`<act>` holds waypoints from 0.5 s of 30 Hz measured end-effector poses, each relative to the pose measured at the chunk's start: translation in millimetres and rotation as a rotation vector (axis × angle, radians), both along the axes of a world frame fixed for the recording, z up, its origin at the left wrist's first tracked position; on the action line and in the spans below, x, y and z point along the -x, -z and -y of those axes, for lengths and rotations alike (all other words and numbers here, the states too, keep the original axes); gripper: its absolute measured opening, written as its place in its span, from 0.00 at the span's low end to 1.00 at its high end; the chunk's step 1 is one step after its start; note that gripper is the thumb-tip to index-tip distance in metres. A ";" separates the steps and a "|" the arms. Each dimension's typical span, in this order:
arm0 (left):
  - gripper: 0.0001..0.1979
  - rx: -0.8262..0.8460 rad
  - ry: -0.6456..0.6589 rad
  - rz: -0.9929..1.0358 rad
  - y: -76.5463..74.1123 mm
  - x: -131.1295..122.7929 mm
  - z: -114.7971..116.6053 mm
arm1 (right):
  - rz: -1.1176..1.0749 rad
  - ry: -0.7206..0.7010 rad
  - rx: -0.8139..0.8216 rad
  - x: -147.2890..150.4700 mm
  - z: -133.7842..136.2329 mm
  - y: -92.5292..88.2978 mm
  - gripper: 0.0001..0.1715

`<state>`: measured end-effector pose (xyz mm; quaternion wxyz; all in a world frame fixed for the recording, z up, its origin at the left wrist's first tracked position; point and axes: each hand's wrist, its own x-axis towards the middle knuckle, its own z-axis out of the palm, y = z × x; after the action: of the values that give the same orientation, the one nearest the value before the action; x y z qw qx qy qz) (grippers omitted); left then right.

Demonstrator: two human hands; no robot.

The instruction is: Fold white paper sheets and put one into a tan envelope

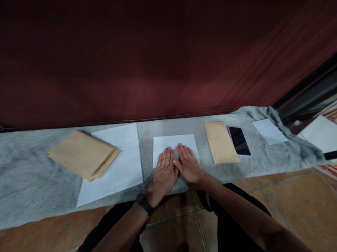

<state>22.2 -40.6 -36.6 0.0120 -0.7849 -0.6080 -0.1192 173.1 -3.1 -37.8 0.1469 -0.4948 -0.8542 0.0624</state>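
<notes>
Midway along the grey surface (36, 198), between its front and back edges, we have the paper (173, 140), and it's a bright white one! A plain oblong, wider than it is deep, lying flat; its far edge runs straight, about level with the surface's back edge, and both far corners look crisp. A thin line shows between our fingers, though we can't tell whether it's crease or shadow. Our left hand (165, 172) and right hand (189, 167) cover the near middle, palms down, fingers straight and close together, laid flat rather than gripping, right thumb against the left hand. Towards the surface's left end, we see brown envelopes (79, 154) stacked partly over a larger sheet (127, 155). Right of us, one envelope (221, 142), a phone (239, 140) just beside it, and nearer the right end a white slip (269, 131).
</notes>
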 end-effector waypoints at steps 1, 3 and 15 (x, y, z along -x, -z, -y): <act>0.31 0.001 -0.004 0.004 -0.9 1.0 0.2 | 0.007 0.011 -0.011 -1.8 -0.2 0.9 0.39; 0.31 0.006 -0.013 0.013 -2.7 4.2 0.1 | 0.014 0.030 -0.036 -5.6 -1.0 2.9 0.39; 0.31 -0.014 -0.141 0.076 0.2 26.9 -6.1 | 0.028 0.136 -0.090 -25.0 -5.2 7.7 0.40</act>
<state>-4.7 -34.5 -36.8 0.0026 -0.7350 -0.6609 -0.1520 198.1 2.2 -45.5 0.1607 -0.5453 -0.8227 0.0067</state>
